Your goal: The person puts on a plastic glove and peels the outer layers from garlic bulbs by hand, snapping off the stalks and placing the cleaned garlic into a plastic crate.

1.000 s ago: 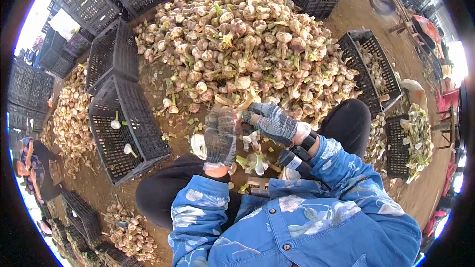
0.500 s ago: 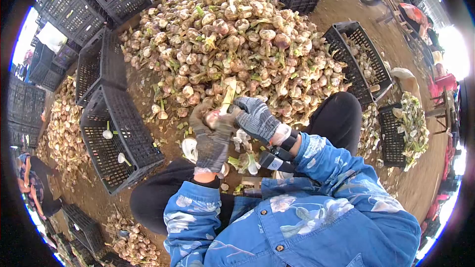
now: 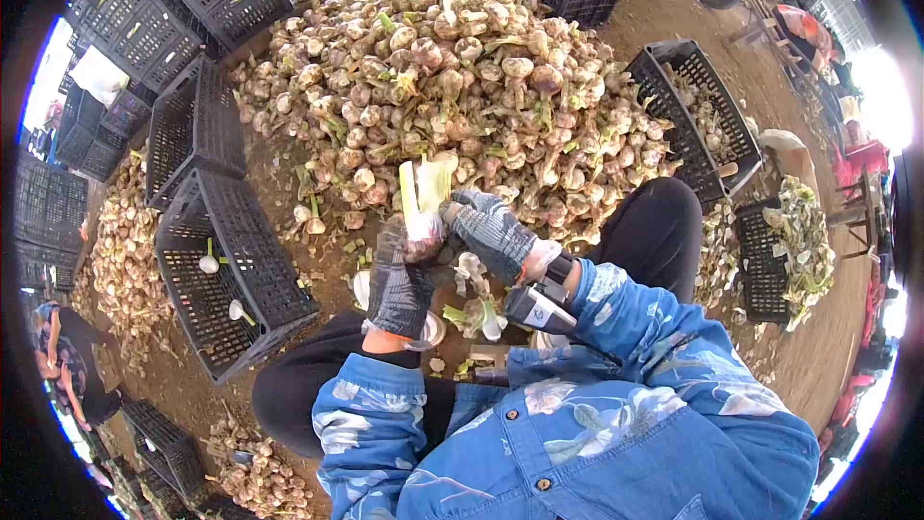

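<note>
In the head view, a garlic bulb with a thick pale-green stem [image 3: 421, 212] is upright between my hands. My left hand [image 3: 399, 281], in a grey knit glove, is closed around the bulb at its lower end. My right hand [image 3: 496, 233], gloved the same way, is closed at the right side of the garlic, pinching the outer leaf layer [image 3: 439, 180], which stands apart from the stem. The right fingertips are partly hidden. Beneath my hands lie peeled scraps [image 3: 472, 313] of skin and leaf. A large heap of untrimmed garlic [image 3: 452, 67] rises just beyond.
At the left stands a black crate [image 3: 289, 279] with two cleaned garlic bulbs [image 3: 209, 262] in it; another black crate [image 3: 207, 125] adjoins it. A crate [image 3: 664, 120] on the right holds garlic. Leaf waste [image 3: 804, 250] covers another. Another person [image 3: 72, 361] sits far left.
The garlic has turned upright in my hands, and its outer leaf layer has come away from the stem and spread open. My left hand has lowered slightly.
</note>
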A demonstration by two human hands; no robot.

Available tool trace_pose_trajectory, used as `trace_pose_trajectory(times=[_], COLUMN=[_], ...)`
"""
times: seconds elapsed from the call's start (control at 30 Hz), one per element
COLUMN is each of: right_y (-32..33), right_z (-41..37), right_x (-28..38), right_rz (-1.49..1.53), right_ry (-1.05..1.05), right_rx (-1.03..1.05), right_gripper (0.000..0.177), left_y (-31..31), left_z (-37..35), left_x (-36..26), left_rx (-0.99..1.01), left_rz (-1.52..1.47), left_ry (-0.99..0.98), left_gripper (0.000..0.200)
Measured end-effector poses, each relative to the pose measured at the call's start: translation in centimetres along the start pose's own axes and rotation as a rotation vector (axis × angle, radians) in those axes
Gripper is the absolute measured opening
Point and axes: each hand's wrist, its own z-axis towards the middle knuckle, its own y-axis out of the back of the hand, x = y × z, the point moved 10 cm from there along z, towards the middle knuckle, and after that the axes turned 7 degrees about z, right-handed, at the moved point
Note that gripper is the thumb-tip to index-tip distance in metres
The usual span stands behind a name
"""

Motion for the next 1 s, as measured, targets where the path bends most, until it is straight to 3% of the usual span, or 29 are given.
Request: trace_pose_trajectory(times=[0.03,0.07,0.13,0.2,0.27,0.3,0.37,0.4,0.47,0.53,0.6,0.63,0.67,0.8,0.87,0.9,0.93,1.0], right_y=[0.0,-0.1,-0.2,0.5,1.2,0.6,0.6,0.5,-0.2,-0.7,0.2,1.5,0.5,2.2,2.0,-0.1,2.6,4.3], right_z=[0.2,0.3,0.2,1.1,2.6,1.9,0.7,0.0,-0.5,-0.4,0.0,1.3,0.6,-0.6,-0.7,0.5,-0.2,-0.1], right_x=[0.1,-0.1,0.1,-2.5,-6.5,-3.9,-2.9,-1.3,0.6,-0.6,-3.0,-4.5,-5.1,-6.5,-7.1,-5.6,-6.2,-7.5], right_rz=[-0.028,-0.028,0.003,-0.118,-0.237,-0.236,0.179,0.133,-0.184,-0.12,0.404,0.255,0.868,0.935,1.15,1.569,1.37,1.12], right_ry=[0.025,0.024,0.082,0.424,0.49,0.489,-0.03,0.007,0.082,0.139,-0.05,0.245,-0.142,-0.31,-0.329,-0.352,-0.254,-0.303], right_rx=[-0.008,-0.008,0.008,0.07,0.024,0.025,-0.023,-0.103,-0.046,-0.004,-0.057,-0.04,-0.117,-0.324,-0.33,-0.125,-0.332,-0.432], right_gripper=[0.024,0.024,0.026,0.022,0.02,0.02,0.021,0.023,0.021,0.02,0.018,0.018,0.017,0.015,0.015,0.014,0.016,0.024], left_y=[4.9,3.0,-2.5,-0.9,-1.7,-2.1,-2.8,-2.7,-1.6,0.4,-0.1,0.6,1.3,-0.9,-0.9,-1.9,-1.8,-1.9], left_z=[3.8,2.5,-2.1,-1.2,-0.7,-1.2,-2.0,-2.0,-1.3,-0.5,-1.1,-1.0,-0.9,-2.1,-2.1,-2.2,-2.5,-3.1], left_x=[0.2,-0.2,-3.4,-2.7,-0.9,-1.3,-1.8,-1.6,-1.4,-2.0,-3.0,-3.2,-3.3,-4.5,-4.7,-4.8,-5.0,-6.2], left_rx=[-0.067,-0.068,-0.108,-0.062,0.147,0.089,0.061,0.034,-0.03,-0.173,-0.218,-0.196,-0.174,-0.167,-0.185,-0.119,-0.121,-0.057], left_rz=[0.843,0.843,0.425,0.34,0.031,0.076,0.151,0.221,0.278,0.212,0.092,0.09,0.088,0.072,0.091,0.082,0.082,-0.031], left_ry=[-0.1,-0.099,-0.317,-0.266,-0.076,-0.104,-0.073,-0.045,-0.056,-0.159,-0.169,-0.161,-0.152,-0.192,-0.239,-0.22,-0.22,-0.25], left_gripper=[0.048,0.048,0.052,0.054,0.052,0.049,0.049,0.049,0.047,0.04,0.034,0.032,0.03,0.034,0.032,0.03,0.03,0.03])
